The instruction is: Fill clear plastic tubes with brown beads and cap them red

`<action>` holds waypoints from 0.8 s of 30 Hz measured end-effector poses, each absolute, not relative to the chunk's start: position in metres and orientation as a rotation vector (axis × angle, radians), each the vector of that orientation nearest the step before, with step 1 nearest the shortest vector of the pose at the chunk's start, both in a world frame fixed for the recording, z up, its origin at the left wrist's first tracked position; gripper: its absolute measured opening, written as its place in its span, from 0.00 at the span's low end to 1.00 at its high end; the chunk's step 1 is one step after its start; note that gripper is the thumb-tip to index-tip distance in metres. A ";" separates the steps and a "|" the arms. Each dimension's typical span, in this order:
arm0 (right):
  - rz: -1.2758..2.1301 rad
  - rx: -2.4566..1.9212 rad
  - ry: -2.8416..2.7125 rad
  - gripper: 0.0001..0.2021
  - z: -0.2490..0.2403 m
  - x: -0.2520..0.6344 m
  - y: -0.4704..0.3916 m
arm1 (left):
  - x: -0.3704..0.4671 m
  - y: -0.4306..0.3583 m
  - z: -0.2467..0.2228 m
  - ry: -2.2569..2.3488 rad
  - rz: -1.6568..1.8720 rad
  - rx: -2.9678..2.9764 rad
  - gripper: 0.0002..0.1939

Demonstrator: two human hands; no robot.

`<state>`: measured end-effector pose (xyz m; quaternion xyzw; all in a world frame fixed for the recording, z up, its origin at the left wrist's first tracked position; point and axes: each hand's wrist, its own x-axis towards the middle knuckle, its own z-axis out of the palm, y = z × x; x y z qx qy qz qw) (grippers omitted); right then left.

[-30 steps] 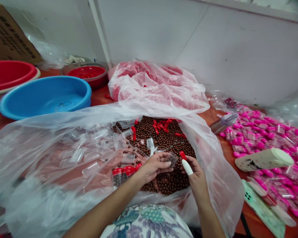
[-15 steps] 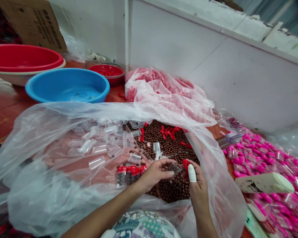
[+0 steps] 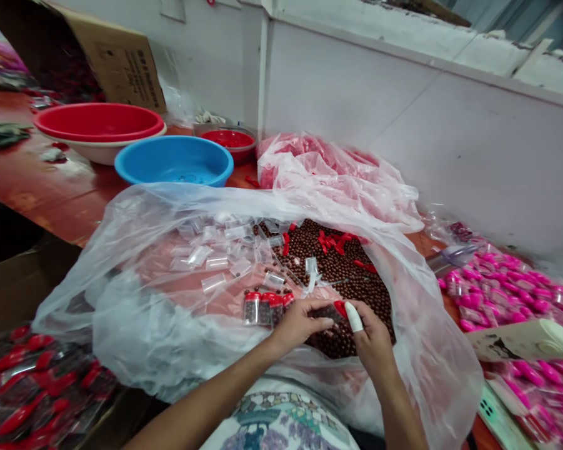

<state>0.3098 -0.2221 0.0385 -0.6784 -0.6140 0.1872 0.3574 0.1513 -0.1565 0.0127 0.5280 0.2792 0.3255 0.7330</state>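
Observation:
My left hand (image 3: pixel 296 326) is closed around a small clear plastic container (image 3: pixel 327 312) with dark contents, partly hidden by my fingers. My right hand (image 3: pixel 371 340), its thumb in a white finger cover (image 3: pixel 353 317), grips a red cap (image 3: pixel 340 308) at the container's right end. Both hands are over a heap of brown beads (image 3: pixel 377 294) inside a spread clear plastic bag (image 3: pixel 135 331). Left of my left hand stand several filled containers with red caps (image 3: pixel 264 306). Behind them lie loose clear containers (image 3: pixel 215 262); red caps (image 3: pixel 335 241) rest on the beads.
A blue basin (image 3: pixel 173 159), a red basin (image 3: pixel 100 122) and a bag of red pieces (image 3: pixel 328 165) stand behind. Right are pink-capped containers (image 3: pixel 510 281), a cream bottle (image 3: pixel 525 339) and a phone (image 3: pixel 501 412). A box of red-capped containers (image 3: pixel 32 387) sits lower left.
My right hand has brought the red cap leftward, up against the container in my left hand. The view has turned left, bringing the lower-left box into sight.

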 end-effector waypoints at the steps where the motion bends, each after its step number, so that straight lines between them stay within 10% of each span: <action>1: 0.423 -1.726 -1.684 0.15 0.037 0.310 -0.225 | 0.151 -0.159 0.013 0.603 0.720 1.133 0.21; 7: -0.020 -1.671 -2.075 0.33 0.018 0.299 -0.233 | 0.141 -0.171 0.011 0.623 0.714 0.933 0.22; 24: -0.108 -1.548 -2.196 0.28 0.009 0.282 -0.220 | 0.117 -0.180 0.015 0.750 0.818 1.229 0.18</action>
